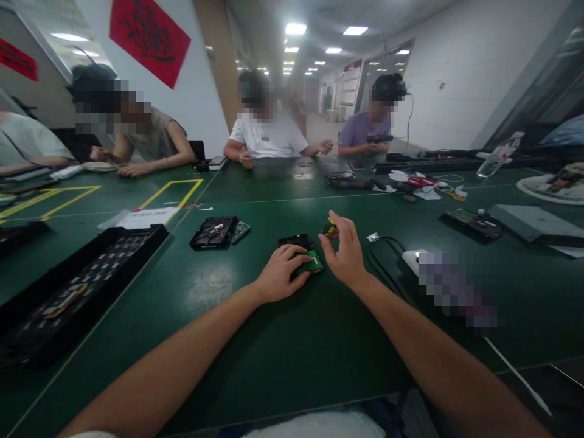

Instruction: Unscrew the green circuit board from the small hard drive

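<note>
On the green table in front of me lies a black hard drive (pixel 294 241) with a green circuit board (pixel 312 264) on its near side. My left hand (pixel 283 272) grips it, fingers over the board and thumb along the near edge. Just to the right, my right hand (pixel 343 249) is raised slightly, thumb and fingers closed around a short yellow-and-black screwdriver (pixel 328 228). Its shaft and tip cannot be made out. To the left sit a black square casing (pixel 213 232) and a small loose circuit board (pixel 241 231) beside it.
A long black tray (pixel 86 292) stands at left, with paper (pixel 148 217) behind it. A cable (pixel 387 240) and a partly blurred white-ended object (pixel 413 260) lie right. Farther right are a grey metal box (pixel 536 224) and a bottle (pixel 500 155). Several people sit opposite.
</note>
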`<state>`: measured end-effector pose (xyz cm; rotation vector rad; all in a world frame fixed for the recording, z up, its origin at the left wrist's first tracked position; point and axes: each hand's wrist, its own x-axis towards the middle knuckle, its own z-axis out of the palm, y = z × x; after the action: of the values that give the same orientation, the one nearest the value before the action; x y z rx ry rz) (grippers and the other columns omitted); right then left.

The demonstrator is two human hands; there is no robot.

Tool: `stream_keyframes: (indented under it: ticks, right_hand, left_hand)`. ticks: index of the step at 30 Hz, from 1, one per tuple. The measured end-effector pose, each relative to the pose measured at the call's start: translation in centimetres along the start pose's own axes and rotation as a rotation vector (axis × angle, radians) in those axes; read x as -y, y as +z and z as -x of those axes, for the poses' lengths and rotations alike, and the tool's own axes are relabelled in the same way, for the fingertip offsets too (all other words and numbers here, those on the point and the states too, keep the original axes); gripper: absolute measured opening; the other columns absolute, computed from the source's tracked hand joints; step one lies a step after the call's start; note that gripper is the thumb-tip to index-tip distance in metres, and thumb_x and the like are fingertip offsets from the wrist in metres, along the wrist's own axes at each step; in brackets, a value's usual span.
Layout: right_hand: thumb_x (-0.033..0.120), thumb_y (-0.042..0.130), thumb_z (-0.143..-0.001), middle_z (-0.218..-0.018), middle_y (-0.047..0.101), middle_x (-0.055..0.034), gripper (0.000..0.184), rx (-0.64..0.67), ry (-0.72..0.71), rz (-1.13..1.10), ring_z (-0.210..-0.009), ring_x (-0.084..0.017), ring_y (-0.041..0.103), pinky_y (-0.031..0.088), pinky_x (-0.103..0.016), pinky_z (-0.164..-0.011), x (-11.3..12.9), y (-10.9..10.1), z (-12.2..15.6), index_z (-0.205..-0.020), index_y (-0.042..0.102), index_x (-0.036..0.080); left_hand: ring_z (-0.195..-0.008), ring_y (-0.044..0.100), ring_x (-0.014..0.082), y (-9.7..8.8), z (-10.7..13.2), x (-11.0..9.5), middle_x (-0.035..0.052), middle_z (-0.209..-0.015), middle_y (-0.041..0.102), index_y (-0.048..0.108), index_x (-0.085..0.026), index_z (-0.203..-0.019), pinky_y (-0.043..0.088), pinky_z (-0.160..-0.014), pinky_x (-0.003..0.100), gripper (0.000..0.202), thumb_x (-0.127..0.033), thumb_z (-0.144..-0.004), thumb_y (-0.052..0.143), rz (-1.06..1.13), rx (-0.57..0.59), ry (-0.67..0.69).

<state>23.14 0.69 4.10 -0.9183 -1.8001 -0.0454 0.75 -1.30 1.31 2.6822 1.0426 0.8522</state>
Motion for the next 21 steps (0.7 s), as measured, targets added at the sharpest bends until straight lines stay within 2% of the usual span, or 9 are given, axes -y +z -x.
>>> stream_keyframes:
  ticks: [6, 16, 21]
  right_hand:
    - [0.027, 0.052, -0.102, -0.137, 0.052, -0.0135, 0.063, 0.009, 0.000, 0.011, -0.124, -0.029, 0.055, 0.057, -0.052, -0.102, 0.38, -0.22, -0.08, -0.161, 0.030, 0.031]
    - [0.028, 0.055, -0.100, -0.134, 0.054, -0.0138, 0.060, -0.006, 0.014, 0.011, -0.120, -0.028, 0.057, 0.060, -0.048, -0.094, 0.66, -0.27, -0.15, -0.157, 0.036, 0.029]
    - [0.027, 0.058, -0.098, -0.129, 0.058, -0.0137, 0.061, -0.170, -0.011, 0.022, -0.110, -0.027, 0.059, 0.061, -0.044, -0.085, 0.47, -1.00, -0.58, -0.155, 0.037, 0.027]
  left_hand:
    - [-0.128, 0.055, 0.0323, 0.04, 0.02, 0.06, 0.0101, -0.136, 0.061, 0.065, -0.029, -0.134, 0.044, -0.111, 0.055, 0.039, -0.035, -0.095, 0.064, 0.007, 0.002, -0.006]
    - [-0.130, 0.053, 0.0329, -0.04, 0.11, 0.14, 0.0103, -0.137, 0.060, 0.065, -0.029, -0.134, 0.044, -0.111, 0.056, 0.039, -0.035, -0.095, 0.064, 0.010, 0.014, -0.008]
    - [-0.129, 0.054, 0.0321, -0.14, 0.10, 0.04, 0.0102, -0.137, 0.060, 0.064, -0.029, -0.135, 0.045, -0.110, 0.056, 0.040, -0.034, -0.095, 0.064, 0.009, 0.011, -0.008]
